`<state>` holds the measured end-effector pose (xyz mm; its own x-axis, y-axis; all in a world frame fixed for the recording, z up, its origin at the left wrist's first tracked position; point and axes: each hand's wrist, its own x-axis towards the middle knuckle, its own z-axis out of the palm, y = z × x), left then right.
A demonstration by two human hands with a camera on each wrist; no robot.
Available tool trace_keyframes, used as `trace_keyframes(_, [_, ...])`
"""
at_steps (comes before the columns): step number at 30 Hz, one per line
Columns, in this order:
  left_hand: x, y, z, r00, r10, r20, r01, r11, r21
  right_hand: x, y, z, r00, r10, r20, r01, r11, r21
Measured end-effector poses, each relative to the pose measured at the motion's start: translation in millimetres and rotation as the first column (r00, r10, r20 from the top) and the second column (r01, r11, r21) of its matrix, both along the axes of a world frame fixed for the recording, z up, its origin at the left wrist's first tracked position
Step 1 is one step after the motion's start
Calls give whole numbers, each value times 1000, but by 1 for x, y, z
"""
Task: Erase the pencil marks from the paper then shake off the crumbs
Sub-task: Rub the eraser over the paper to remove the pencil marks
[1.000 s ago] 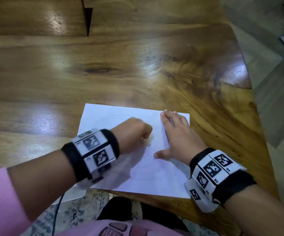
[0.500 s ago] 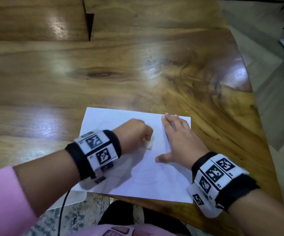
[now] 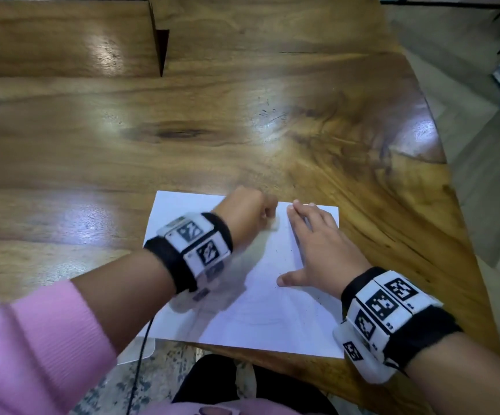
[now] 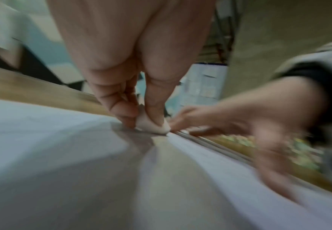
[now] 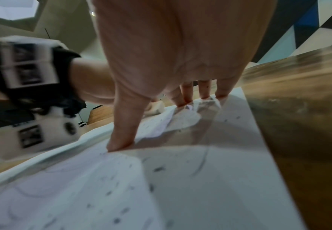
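Observation:
A white sheet of paper [image 3: 260, 310] lies on the wooden table near its front edge, with faint pencil curves and dark eraser crumbs [image 5: 157, 169] scattered on it. My left hand [image 3: 260, 217] pinches a small white eraser [image 4: 153, 126] between thumb and fingers and presses it on the sheet near its far edge. My right hand [image 3: 311, 244] lies flat with straight fingers on the paper's right part, thumb spread toward me, holding the sheet down. In the right wrist view the paper [image 5: 180, 179] is slightly rumpled under the fingertips [image 5: 204, 93].
The wooden table [image 3: 242, 130] stretches far ahead and to the left, with a dark gap [image 3: 160, 52] at the back. Its curved right edge [image 3: 452, 187] drops to the floor. A cable [image 3: 141, 360] hangs below the front edge.
My left hand with the eraser has slid away from me, from the middle of the sheet up to its far edge. The right hand stays flat in place.

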<state>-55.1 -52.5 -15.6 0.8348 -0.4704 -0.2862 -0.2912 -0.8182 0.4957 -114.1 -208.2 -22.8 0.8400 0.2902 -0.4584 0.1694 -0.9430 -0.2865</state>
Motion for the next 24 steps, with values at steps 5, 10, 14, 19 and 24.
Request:
trace_keyframes(5, [-23, 8, 2, 998, -60, -33, 59, 998, -15, 0, 0, 0, 1000, -12, -3, 12, 1000, 14])
trace_keyframes(10, [-36, 8, 3, 991, -119, -68, 121, 992, 23, 0, -1, -2, 1000, -9, 1, 9, 1000, 16])
trace_keyframes(14, [3, -9, 1, 1000, 14, -25, -15, 1000, -26, 0, -2, -3, 1000, -13, -3, 13, 1000, 22])
trace_keyframes(19, [-44, 6, -4, 961, -258, -95, 263, 964, 35, 0, -2, -5, 1000, -25, 0, 25, 999, 31])
trace_keyframes(24, [-11, -8, -2, 993, -114, -24, 114, 994, 1, 0, -2, -4, 1000, -7, 8, 7, 1000, 17])
